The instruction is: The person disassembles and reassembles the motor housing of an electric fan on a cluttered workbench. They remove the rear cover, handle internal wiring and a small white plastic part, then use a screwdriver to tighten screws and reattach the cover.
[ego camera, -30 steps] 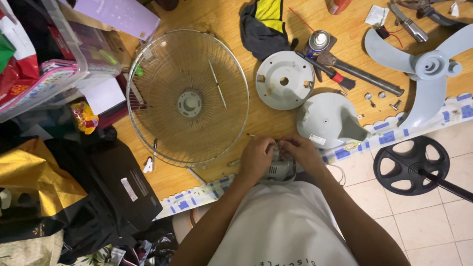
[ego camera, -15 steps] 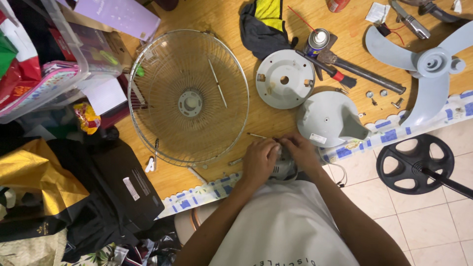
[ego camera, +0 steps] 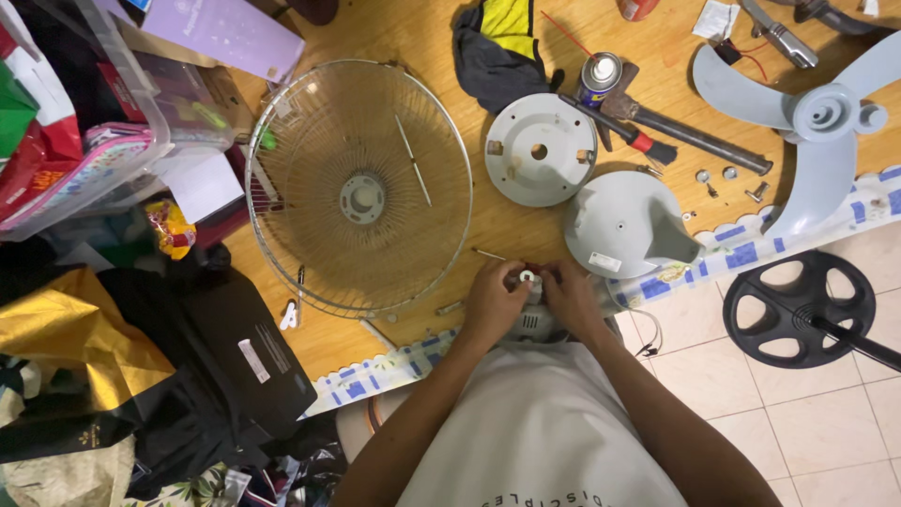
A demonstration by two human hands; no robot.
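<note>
Spray can (ego camera: 601, 75), blue with silver top, stands at top centre. Small white rectangular label (ego camera: 605, 262) on grey dome cover (ego camera: 624, 225). White label (ego camera: 254, 361) on black bag (ego camera: 225, 366), lower left. Yellow-red snack wrapper (ego camera: 174, 228) at left edge.

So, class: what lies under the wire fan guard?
Through the wire guard you see the wooden mat and a thin metal rod inside its outline. Whether the rod lies on or beneath the wires cannot be told.

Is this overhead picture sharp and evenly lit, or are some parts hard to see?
Head view: sharp and warmly lit over the wooden mat; the round wire fan guard and both hands are crisp; the dark bags at the lower left fall into shadow.
</note>
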